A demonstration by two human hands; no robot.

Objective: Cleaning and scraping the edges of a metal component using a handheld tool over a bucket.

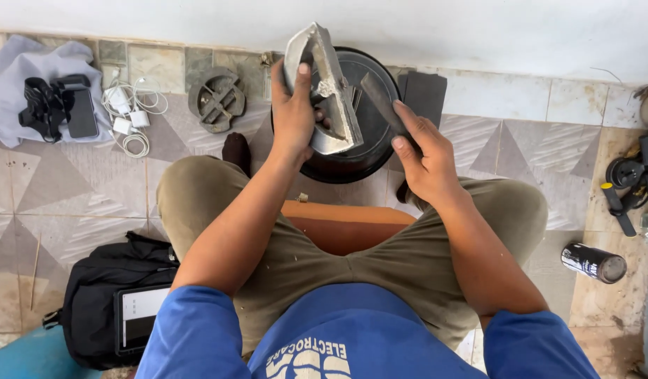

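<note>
My left hand [293, 112] grips a grey metal iron soleplate [324, 84], held on edge and tilted above a round black pan-like base [362, 151] on the floor. My right hand [424, 158] holds a dark flat file-like tool [380, 98] whose tip lies against the plate's right side. I sit on a low orange stool [341, 224] with my knees spread, both hands out in front of me over the black base.
A round cast metal part [216, 98] lies at the back left beside white chargers and cables [131, 112]. A grey cloth [29, 70] bears a phone and black strap. A black bag with a tablet [120, 309] is at lower left, a dark can [594, 262] at right.
</note>
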